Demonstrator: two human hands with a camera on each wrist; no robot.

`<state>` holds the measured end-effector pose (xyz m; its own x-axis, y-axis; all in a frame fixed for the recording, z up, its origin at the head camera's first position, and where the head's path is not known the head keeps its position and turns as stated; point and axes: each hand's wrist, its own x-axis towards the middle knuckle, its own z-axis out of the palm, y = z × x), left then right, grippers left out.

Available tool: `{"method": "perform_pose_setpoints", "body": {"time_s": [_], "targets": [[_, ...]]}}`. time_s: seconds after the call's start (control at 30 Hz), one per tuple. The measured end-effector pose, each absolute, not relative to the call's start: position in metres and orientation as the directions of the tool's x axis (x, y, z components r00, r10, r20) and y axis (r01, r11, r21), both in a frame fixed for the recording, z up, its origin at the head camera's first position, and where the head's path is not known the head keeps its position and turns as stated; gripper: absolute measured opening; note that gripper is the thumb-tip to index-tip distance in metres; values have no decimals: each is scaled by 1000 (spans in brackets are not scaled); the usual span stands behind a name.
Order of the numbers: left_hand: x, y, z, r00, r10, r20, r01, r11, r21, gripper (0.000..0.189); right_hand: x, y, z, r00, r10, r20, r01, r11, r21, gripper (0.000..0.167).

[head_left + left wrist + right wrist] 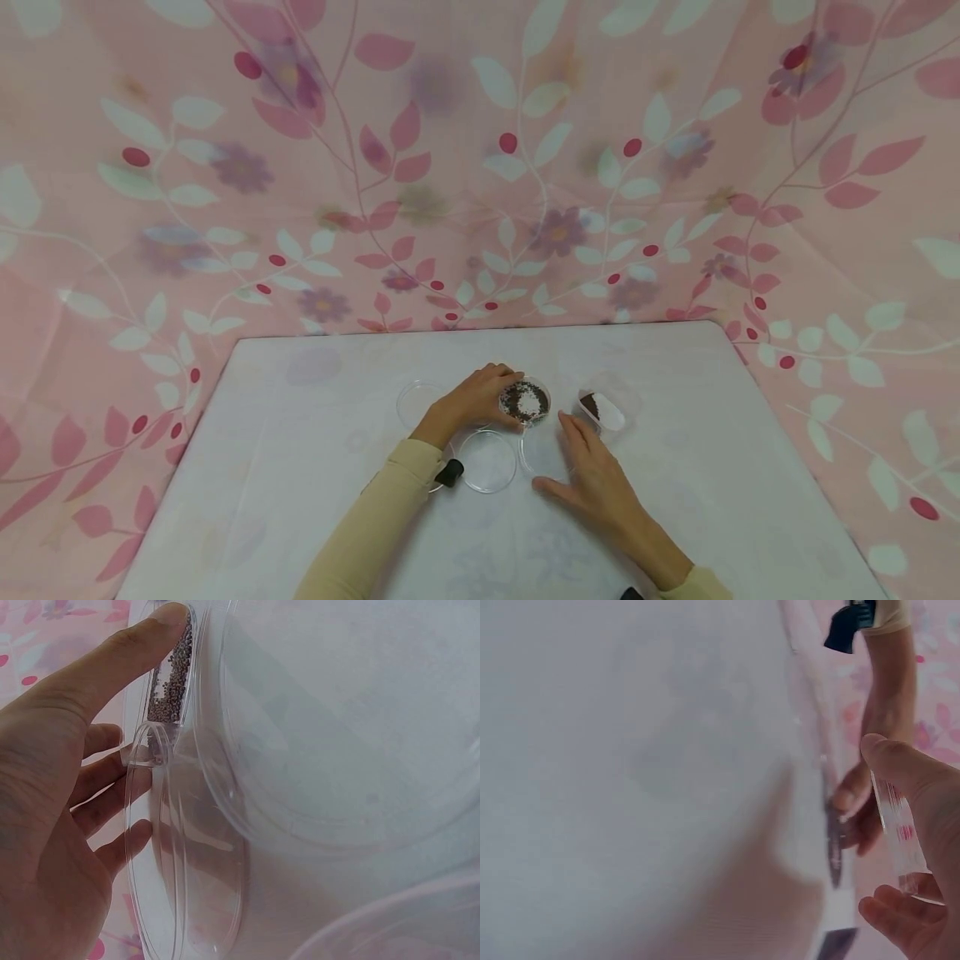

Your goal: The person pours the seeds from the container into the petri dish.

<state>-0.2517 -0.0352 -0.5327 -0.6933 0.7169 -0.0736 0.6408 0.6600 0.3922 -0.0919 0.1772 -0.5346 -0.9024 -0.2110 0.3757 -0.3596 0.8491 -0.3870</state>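
In the head view my left hand (480, 398) reaches across the table and holds the edge of a round clear petri dish (525, 402) with dark grains around a white heap. In the left wrist view my left thumb (150, 634) lies along the near rim of that dish (174, 682), with the fingers behind it. My right hand (596, 475) holds another round clear dish or lid (542, 454) between thumb and fingers, just in front of the filled dish. The right wrist view shows this clear piece (898, 832) tilted up within the right hand (930, 817).
Right of the filled dish stands a clear tub (626, 400) with a white scoop (611, 412) and dark grains. Clear dishes stand near the left forearm, one in front (487, 461), one at the back left (416, 400). A pink floral cloth (480, 167) hangs behind the table (300, 433).
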Motion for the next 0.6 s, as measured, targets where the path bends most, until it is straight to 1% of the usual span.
{"method": "perform_pose_setpoints", "body": {"time_s": [0.13,0.4,0.6], "targets": [[-251,-35,-532,-696,714,-79,637,664,393,92,-104,182,-515,-860,-231,455,-423,823,-380,107],[-251,-35,-531,-697,711,-94,625,666,407,92,-130,201,-489,-805,-225,548,-456,827,-330,104],[-251,-35,-530,-696,712,-88,622,660,421,92,-143,212,-484,-794,-215,569,-441,848,-294,104]]}}
